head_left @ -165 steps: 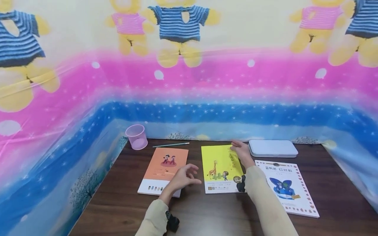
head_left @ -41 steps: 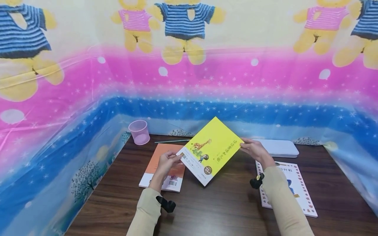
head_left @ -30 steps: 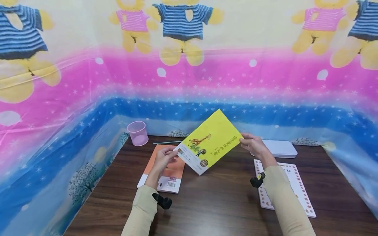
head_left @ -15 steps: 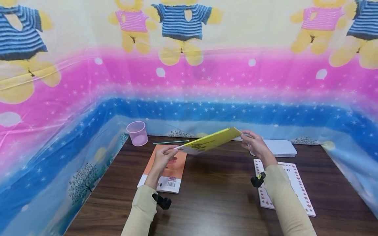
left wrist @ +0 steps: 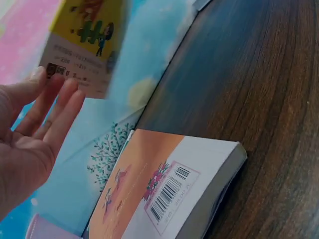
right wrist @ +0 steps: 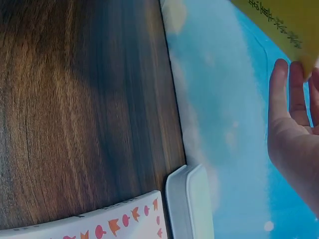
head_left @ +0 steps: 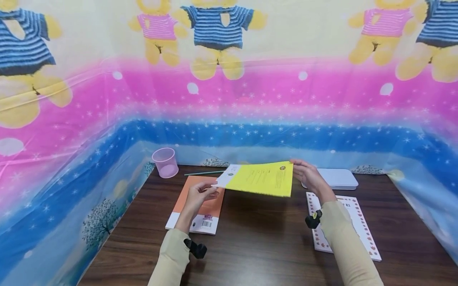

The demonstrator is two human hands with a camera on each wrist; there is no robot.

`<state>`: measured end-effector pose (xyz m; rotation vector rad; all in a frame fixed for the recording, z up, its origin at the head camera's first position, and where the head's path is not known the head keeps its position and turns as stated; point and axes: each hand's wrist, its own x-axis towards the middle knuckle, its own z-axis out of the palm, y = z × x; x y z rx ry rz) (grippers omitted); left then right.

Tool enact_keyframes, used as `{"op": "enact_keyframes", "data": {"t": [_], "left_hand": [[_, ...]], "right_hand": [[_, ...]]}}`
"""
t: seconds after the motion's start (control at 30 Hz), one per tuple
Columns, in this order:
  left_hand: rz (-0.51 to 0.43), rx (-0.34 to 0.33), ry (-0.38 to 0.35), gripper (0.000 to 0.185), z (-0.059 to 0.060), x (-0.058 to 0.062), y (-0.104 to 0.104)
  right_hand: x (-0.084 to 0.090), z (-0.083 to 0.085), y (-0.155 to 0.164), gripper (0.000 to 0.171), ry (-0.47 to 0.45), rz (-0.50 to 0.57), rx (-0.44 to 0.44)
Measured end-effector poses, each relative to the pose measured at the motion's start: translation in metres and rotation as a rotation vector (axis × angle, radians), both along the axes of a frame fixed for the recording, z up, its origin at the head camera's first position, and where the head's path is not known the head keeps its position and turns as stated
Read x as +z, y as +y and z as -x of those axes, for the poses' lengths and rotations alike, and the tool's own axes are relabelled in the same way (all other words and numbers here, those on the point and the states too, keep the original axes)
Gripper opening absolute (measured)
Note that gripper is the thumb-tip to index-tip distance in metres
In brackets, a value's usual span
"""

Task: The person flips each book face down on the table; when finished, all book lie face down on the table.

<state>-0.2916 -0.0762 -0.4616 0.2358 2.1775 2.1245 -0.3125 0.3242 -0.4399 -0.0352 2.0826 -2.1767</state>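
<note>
Yellow book (head_left: 261,179) aloft, left hand (head_left: 198,194), right hand (head_left: 308,177)

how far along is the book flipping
Looks done: the orange book lies barcode side up on the table. In hand: the yellow book, held off the table between left hand and right hand, back cover up. Left: the white-bordered book lies untouched.

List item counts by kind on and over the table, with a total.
Books: 3 – yellow book held by both hands, orange book, white bordered book
Cups: 1 – pink cup
Pencils: 1 – pencil
Cases: 1 – white case
Total: 6
</note>
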Motion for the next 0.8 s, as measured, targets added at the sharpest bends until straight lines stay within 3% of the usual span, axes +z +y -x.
{"op": "enact_keyframes", "data": {"t": [0.2, 0.4, 0.57, 0.8], "left_hand": [[0.044, -0.033, -0.032, 0.024, -0.007, -0.006, 0.000], [0.092, -0.189, -0.021, 0.026, -0.016, -0.014, 0.004], [0.158, -0.301, -0.013, 0.025, -0.022, -0.020, 0.010], [0.264, -0.351, -0.006, 0.019, -0.029, -0.026, 0.021]], "right_hand": [[0.002, -0.001, -0.005, 0.056, -0.011, -0.106, 0.021], [0.001, 0.002, -0.007, 0.052, -0.013, -0.254, -0.025], [-0.002, 0.008, -0.010, 0.052, -0.023, -0.249, -0.066], [-0.012, 0.017, -0.014, 0.051, -0.059, -0.272, -0.129]]}}
